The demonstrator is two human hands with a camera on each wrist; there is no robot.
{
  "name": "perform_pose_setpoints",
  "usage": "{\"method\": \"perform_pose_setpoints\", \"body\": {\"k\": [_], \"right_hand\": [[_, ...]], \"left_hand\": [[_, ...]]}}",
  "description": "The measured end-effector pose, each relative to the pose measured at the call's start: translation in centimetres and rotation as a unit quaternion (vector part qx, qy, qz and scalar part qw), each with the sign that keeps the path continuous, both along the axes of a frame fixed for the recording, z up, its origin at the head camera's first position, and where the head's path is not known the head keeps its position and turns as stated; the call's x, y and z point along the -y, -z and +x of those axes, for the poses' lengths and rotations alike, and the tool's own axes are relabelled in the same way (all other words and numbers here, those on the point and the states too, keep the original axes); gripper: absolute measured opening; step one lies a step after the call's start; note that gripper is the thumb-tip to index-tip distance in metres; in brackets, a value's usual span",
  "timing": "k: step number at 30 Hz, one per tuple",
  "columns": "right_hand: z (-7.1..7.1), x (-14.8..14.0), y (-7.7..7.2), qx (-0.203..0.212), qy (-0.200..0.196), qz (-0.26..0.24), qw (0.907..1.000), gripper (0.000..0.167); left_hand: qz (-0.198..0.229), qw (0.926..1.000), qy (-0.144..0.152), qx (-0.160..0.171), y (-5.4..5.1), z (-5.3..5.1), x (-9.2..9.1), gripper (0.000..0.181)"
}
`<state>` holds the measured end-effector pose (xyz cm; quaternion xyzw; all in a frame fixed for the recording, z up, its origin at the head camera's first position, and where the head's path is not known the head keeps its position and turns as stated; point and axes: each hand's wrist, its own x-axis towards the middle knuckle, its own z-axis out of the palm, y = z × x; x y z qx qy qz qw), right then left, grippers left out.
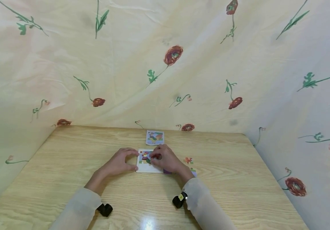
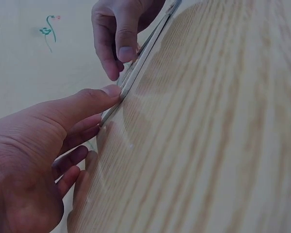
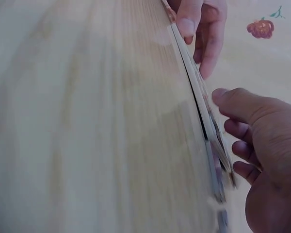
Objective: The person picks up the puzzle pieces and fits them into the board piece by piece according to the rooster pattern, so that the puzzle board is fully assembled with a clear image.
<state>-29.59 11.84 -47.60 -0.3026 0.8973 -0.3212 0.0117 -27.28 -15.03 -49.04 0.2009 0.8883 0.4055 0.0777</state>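
Observation:
A white-framed puzzle board (image 1: 149, 169), partly filled with a rooster picture, lies on the table in the head view. My left hand (image 1: 121, 162) holds its left side, thumb near the lower corner and a finger near the upper one. In the left wrist view, the left thumb (image 2: 111, 91) rests on the board's edge (image 2: 148, 53). Bent over the board's right half is my right hand (image 1: 167, 159), thumb and fingers down close to the picture. A red patch shows under it; whether those fingers pinch a piece is hidden.
A picture card (image 1: 155, 137) with a similar bird lies behind the board. To the right are an orange puzzle piece (image 1: 188, 160) and a green and lilac piece (image 1: 193, 172). Something purple (image 1: 167, 171) shows beneath the right hand. Flowered cloth (image 1: 124, 64) hangs behind the table.

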Motion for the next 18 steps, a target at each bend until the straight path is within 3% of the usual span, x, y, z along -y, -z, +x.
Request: {"method": "perform_pose_setpoints", "body": {"k": [9, 18], "right_hand": [[-0.2, -3.1, -0.9, 0.026, 0.054, -0.028, 0.9978, 0.017], [0.4, -8.4, -1.4, 0.014, 0.090, -0.040, 0.9950, 0.024]], "left_hand": [[0.002, 1.0000, 0.000, 0.006, -0.1, 0.1, 0.2, 0.058], [0.004, 1.0000, 0.001, 0.007, 0.2, 0.0, 0.1, 0.058]]}}
